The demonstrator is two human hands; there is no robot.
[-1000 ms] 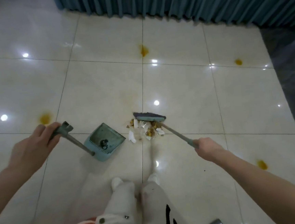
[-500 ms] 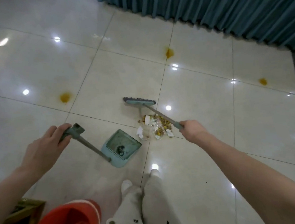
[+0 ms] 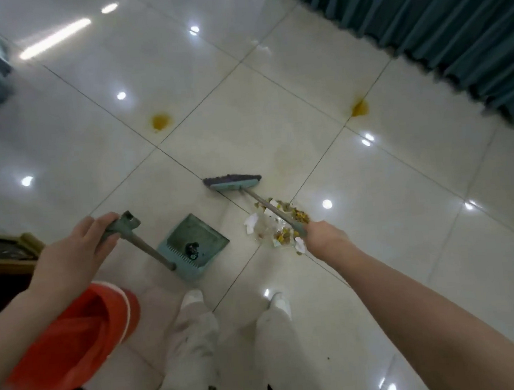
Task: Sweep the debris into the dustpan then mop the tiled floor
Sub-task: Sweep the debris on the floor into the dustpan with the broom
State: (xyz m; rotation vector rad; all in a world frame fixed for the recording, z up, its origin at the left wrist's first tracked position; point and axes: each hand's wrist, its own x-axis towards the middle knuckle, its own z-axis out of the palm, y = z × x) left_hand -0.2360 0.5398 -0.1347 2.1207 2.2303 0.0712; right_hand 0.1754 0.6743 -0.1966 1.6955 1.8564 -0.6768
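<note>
Fairly bright, even overhead light glares off the glossy tiled floor [image 3: 243,127] as round white spots and one long streak at upper left. The frame is softly motion-blurred, worst at the bowed edges, where the curtain [image 3: 436,23] smears.

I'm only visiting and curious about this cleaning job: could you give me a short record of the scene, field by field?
left hand: grips the handle of the dustpan
right hand: grips the stick of the broom
broom head: beyond the debris pile, apart from it
debris pile: on the tiled floor, right of the dustpan, not yet swept in
dustpan contents: one small dark bit
yellow stains: several, unmopped
orange bucket: under the left arm
</note>
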